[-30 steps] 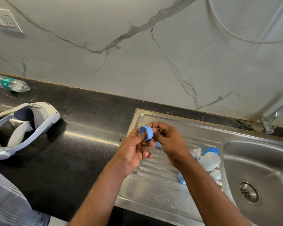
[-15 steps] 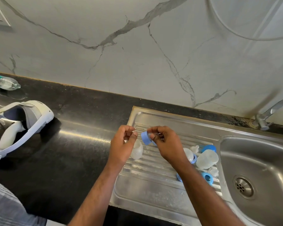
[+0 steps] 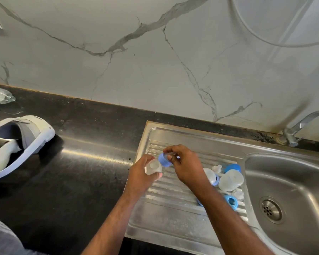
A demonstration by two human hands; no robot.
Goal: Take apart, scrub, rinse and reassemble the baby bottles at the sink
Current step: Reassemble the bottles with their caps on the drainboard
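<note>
Both hands work above the ribbed steel drainboard (image 3: 173,214), which serves here as the reference for all positions. The left hand (image 3: 142,173), over the drainboard's left part, is wrapped round a small clear bottle body (image 3: 153,167), fingers curled about it with its end turned up toward the camera; the grip looks meant to steady the bottle so a part can be fitted. The right hand (image 3: 185,165), above the drainboard's middle ribs, pinches a blue screw ring (image 3: 164,160) between thumb and fingertips, and something pale, probably a teat, appears seated in it, though that is too small to confirm. Ring and bottle touch or very nearly touch; whether threads have engaged cannot be determined. Judgement: this is the reassembly stage, ring being offered to the bottle. Holding both over the drainboard seems sensible, since drips or a dropped part would land on steel rather than the counter. At the drainboard's right edge, beside the sink bowl (image 3: 302,190), lie the remaining parts in a loose cluster: a clear dome cap (image 3: 231,180), a second blue ring (image 3: 231,201), a blue cap (image 3: 233,168) and a small clear teat (image 3: 216,168), apparently awaiting assembly. The tap (image 3: 300,126) stands behind the bowl; no water is seen running. Left of the drainboard, on the black counter (image 3: 72,181), rest a white headset (image 3: 24,140) and, further back, a plastic water bottle (image 3: 0,95), both well apart from the work.
</note>
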